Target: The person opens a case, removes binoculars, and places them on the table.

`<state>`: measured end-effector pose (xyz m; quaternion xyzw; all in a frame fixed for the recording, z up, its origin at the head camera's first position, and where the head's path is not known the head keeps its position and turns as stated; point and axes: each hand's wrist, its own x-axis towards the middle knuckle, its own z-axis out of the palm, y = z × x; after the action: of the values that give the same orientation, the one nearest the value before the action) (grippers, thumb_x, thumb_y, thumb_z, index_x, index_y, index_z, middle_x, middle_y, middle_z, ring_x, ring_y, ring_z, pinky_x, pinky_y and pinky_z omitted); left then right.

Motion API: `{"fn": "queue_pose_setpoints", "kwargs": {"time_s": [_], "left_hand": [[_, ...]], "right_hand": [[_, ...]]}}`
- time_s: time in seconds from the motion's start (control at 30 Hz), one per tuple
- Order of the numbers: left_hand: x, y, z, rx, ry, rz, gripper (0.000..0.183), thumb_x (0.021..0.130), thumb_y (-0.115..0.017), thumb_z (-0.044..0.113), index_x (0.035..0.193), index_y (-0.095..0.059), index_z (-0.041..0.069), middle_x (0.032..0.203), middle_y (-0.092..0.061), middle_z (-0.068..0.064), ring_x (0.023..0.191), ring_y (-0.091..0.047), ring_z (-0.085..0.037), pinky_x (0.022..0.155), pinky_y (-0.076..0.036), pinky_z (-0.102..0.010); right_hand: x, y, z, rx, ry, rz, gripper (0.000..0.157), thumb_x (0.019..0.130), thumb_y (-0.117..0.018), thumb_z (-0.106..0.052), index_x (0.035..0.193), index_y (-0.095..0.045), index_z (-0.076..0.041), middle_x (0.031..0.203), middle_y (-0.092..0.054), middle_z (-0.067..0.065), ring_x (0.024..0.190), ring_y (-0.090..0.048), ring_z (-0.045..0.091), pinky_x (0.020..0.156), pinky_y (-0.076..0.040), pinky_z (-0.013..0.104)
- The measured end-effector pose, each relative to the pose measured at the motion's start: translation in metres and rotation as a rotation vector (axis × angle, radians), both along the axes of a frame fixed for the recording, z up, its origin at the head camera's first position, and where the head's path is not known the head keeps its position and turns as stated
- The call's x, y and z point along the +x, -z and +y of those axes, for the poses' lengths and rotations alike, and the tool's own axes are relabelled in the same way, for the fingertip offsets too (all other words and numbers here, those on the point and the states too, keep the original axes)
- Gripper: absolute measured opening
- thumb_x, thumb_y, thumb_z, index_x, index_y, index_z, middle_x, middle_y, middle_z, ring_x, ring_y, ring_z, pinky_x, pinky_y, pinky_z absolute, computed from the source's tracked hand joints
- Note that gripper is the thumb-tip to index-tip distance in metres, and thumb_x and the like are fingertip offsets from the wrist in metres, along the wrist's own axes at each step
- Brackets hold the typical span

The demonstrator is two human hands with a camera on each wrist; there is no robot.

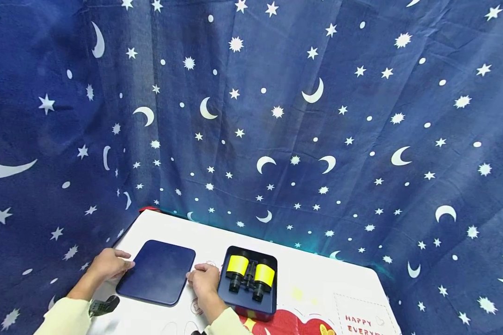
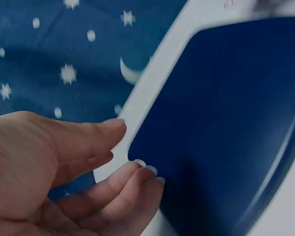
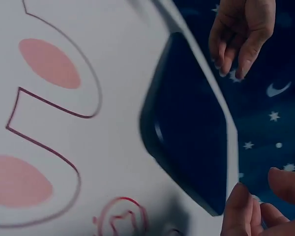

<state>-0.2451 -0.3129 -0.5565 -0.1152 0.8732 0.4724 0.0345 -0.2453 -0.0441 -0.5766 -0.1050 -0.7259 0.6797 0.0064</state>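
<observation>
A dark blue rectangular lid (image 1: pixel 157 272) with rounded corners lies flat on the white table, smooth face up. At its left side is my left hand (image 1: pixel 109 264), thumb and fingers apart; in the left wrist view the fingertips (image 2: pixel 146 169) are at the lid's edge, and contact is unclear. Beside the lid's right edge my right hand (image 1: pixel 206 283) has loosely bent fingers and grips nothing. To the right of that hand sits an uncovered dark blue box (image 1: pixel 229 300). Inside it lie yellow and black binoculars (image 1: pixel 263 274).
The white table (image 1: pixel 310 274) carries printed drawings and lettering, with a red printed patch (image 1: pixel 282 322) near the front. A blue curtain (image 1: pixel 251 116) with white moons and stars hangs behind the table and along its left side.
</observation>
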Motion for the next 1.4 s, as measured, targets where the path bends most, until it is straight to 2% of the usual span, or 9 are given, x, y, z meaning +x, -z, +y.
{"fn": "queue_pose_setpoints", "kwargs": {"time_s": [0.13, 0.27, 0.47, 0.77, 0.9, 1.03, 1.13, 1.27, 1.4], "left_hand": [[-0.003, -0.011, 0.021, 0.212, 0.071, -0.01, 0.058, 0.094, -0.072, 0.008, 0.134, -0.049, -0.027, 0.102, -0.077, -0.024, 0.089, -0.075, -0.023, 0.079, -0.065, -0.039], [-0.005, -0.024, 0.046, 0.332, 0.146, -0.016, 0.061, 0.098, -0.07, 0.011, 0.14, -0.044, -0.024, 0.116, -0.075, -0.026, 0.099, -0.075, -0.025, 0.088, -0.064, -0.045], [-0.003, -0.04, 0.084, 0.39, 0.192, -0.013, 0.06, 0.097, -0.071, 0.011, 0.141, -0.046, -0.021, 0.121, -0.073, -0.028, 0.1, -0.075, -0.026, 0.089, -0.063, -0.046], [-0.012, -0.048, 0.149, 0.433, 0.217, -0.014, 0.054, 0.093, -0.075, 0.01, 0.138, -0.056, -0.014, 0.122, -0.072, -0.027, 0.103, -0.075, -0.034, 0.086, -0.064, -0.048], [-0.015, -0.051, 0.18, 0.416, 0.231, -0.02, 0.053, 0.092, -0.077, 0.01, 0.137, -0.059, -0.01, 0.122, -0.072, -0.025, 0.105, -0.074, -0.035, 0.084, -0.064, -0.048], [-0.018, -0.046, 0.204, 0.41, 0.237, -0.021, 0.051, 0.092, -0.076, 0.008, 0.137, -0.06, -0.01, 0.122, -0.072, -0.027, 0.108, -0.073, -0.038, 0.086, -0.064, -0.05], [-0.018, -0.04, 0.217, 0.338, 0.216, -0.015, 0.051, 0.089, -0.077, 0.003, 0.136, -0.06, -0.011, 0.121, -0.07, -0.029, 0.104, -0.074, -0.037, 0.085, -0.063, -0.048], [-0.017, -0.026, 0.233, 0.169, 0.193, -0.008, 0.058, 0.082, -0.081, -0.003, 0.136, -0.06, -0.011, 0.12, -0.068, -0.031, 0.091, -0.072, -0.028, 0.073, -0.062, -0.039], [-0.013, -0.013, 0.247, 0.138, 0.204, -0.023, 0.066, 0.077, -0.08, -0.01, 0.14, -0.057, -0.012, 0.112, -0.071, -0.027, 0.079, -0.067, -0.022, 0.062, -0.058, -0.035]], "right_hand": [[-0.001, -0.017, 0.011, -0.057, -0.023, 0.018, 0.026, 0.074, -0.075, 0.011, 0.1, -0.074, 0.007, 0.075, -0.072, 0.008, 0.062, -0.066, 0.01, 0.061, -0.057, 0.024], [-0.002, -0.029, 0.03, -0.121, -0.055, 0.031, 0.026, 0.076, -0.075, 0.011, 0.101, -0.073, 0.006, 0.078, -0.074, 0.009, 0.067, -0.07, 0.013, 0.067, -0.061, 0.027], [-0.002, -0.04, 0.063, -0.151, -0.09, 0.04, 0.03, 0.078, -0.075, 0.009, 0.108, -0.071, 0.009, 0.086, -0.077, 0.015, 0.073, -0.074, 0.016, 0.074, -0.064, 0.033], [-0.008, -0.045, 0.115, -0.127, -0.065, 0.062, 0.035, 0.081, -0.076, 0.009, 0.115, -0.07, 0.012, 0.09, -0.077, 0.017, 0.074, -0.074, 0.017, 0.08, -0.065, 0.041], [-0.009, -0.049, 0.141, -0.081, -0.058, 0.077, 0.04, 0.081, -0.076, 0.004, 0.119, -0.068, 0.013, 0.089, -0.077, 0.012, 0.071, -0.069, 0.014, 0.076, -0.064, 0.038], [-0.01, -0.05, 0.162, 0.015, -0.047, 0.081, 0.044, 0.081, -0.077, 0.0, 0.123, -0.068, 0.012, 0.095, -0.076, 0.017, 0.075, -0.068, 0.012, 0.076, -0.063, 0.036], [-0.011, -0.048, 0.175, 0.125, -0.046, 0.085, 0.047, 0.081, -0.08, -0.003, 0.125, -0.068, 0.009, 0.106, -0.074, 0.023, 0.086, -0.07, 0.017, 0.079, -0.062, 0.037], [-0.012, -0.04, 0.187, 0.45, -0.11, 0.155, 0.055, 0.082, -0.085, -0.009, 0.132, -0.067, 0.003, 0.119, -0.07, 0.024, 0.106, -0.069, 0.032, 0.09, -0.061, 0.045], [-0.009, -0.032, 0.194, 0.836, -0.211, 0.253, 0.068, 0.083, -0.088, -0.018, 0.143, -0.06, -0.002, 0.135, -0.064, 0.02, 0.124, -0.062, 0.039, 0.104, -0.054, 0.054]]}}
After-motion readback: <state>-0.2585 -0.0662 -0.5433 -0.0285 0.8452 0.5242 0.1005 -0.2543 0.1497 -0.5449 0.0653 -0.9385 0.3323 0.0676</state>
